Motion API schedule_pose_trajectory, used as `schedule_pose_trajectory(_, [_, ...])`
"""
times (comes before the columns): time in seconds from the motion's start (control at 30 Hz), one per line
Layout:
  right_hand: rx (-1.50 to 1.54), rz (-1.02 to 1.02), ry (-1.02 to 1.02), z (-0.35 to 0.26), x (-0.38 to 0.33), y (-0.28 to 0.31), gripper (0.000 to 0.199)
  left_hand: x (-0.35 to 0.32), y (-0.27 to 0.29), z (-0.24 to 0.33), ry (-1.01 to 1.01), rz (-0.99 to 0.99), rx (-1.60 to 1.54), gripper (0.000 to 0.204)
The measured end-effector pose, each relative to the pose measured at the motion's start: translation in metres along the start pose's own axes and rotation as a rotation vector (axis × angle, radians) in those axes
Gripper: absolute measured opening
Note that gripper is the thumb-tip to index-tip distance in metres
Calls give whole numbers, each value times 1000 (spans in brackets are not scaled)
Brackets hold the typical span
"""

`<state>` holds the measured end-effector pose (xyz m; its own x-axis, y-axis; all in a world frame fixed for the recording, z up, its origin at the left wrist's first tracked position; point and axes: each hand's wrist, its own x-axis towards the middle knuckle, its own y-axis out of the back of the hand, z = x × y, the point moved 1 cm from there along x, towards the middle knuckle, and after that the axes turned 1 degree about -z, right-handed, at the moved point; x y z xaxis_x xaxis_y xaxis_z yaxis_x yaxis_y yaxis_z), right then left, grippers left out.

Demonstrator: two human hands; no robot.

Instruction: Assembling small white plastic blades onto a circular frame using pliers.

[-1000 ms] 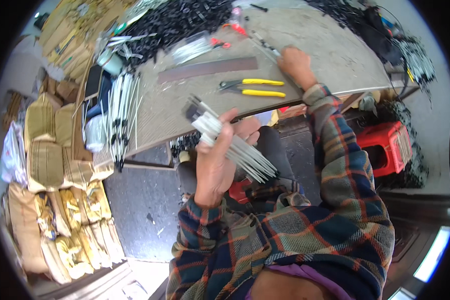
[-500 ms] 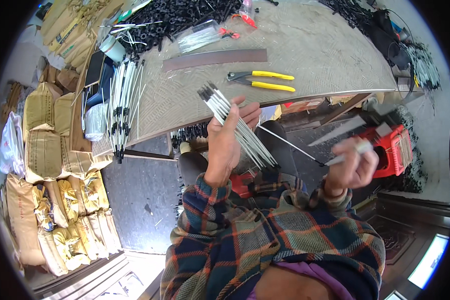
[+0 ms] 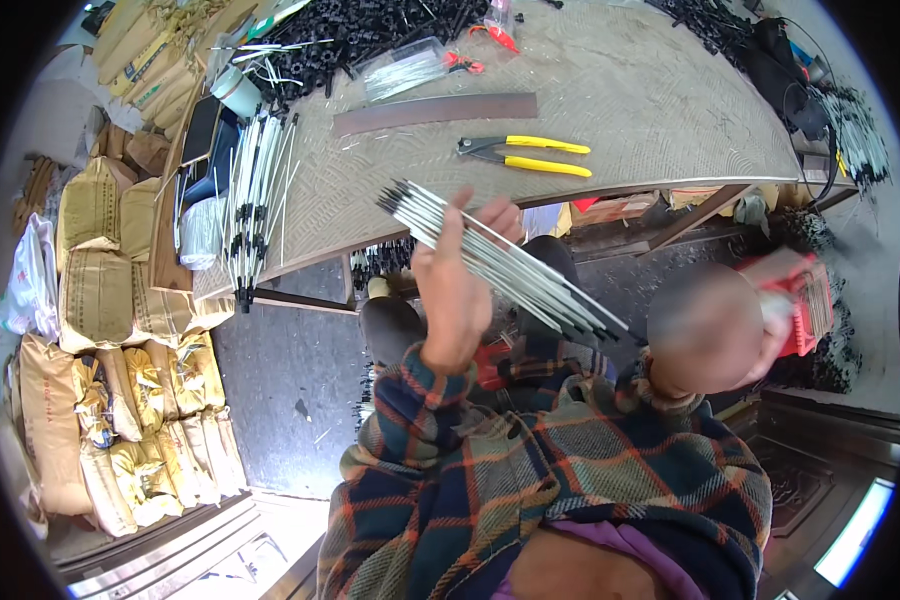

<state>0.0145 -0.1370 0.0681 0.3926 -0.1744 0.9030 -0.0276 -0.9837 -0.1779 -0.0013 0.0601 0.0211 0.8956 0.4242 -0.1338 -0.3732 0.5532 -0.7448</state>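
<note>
My left hand [image 3: 454, 295] is closed round a bundle of thin white rods [image 3: 530, 277] with black tips. The bundle slants in front of the table edge, its upper black ends just over the tabletop. One rod sticks out a little past the others at the lower right end. My right hand [image 3: 712, 330] is right of the bundle, by the red plastic stool, and too smeared to show its fingers or anything in them. Pincers with yellow handles [image 3: 548, 166] lie on the table [image 3: 660, 120] beyond my left hand.
More white rods with black fittings [image 3: 255, 190] lean at the table's left end. A brown strip [image 3: 435, 113], a clear packet of thin white pieces [image 3: 407, 75] and a black pile of parts [image 3: 370, 35] lie farther back. Right is the red stool [image 3: 808, 300]; left, stacked brown sacks [image 3: 95, 300].
The single rod that stood apart to the right now lies along the bundle. The bundle has tilted flatter. My right hand has moved slightly right and blurred more.
</note>
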Motion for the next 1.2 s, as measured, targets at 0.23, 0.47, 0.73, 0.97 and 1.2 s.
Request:
schedule_pose_trajectory(0.23, [-122, -629, -521, 26, -43, -30, 20, -8, -6, 5, -111, -12, 186, 32])
schedule_pose_trajectory(0.47, [224, -582, -910, 46, -74, -41, 24, -16, 6, 16, -63, -123, -70, 21])
schedule_pose_trajectory(0.73, [139, -538, -463, 40, -28, -60, 29, -39, -1, 29, 99, -245, 204, 26])
schedule_pose_trajectory(0.97, [81, -771, -295, 34, -16, -99, 17, -34, 19, 16, 8, -274, 354, 20])
schedule_pose_trajectory(1.2, [223, -736, -503, 34, -26, -100, 13, -42, 22, 20, 22, -266, 260, 19])
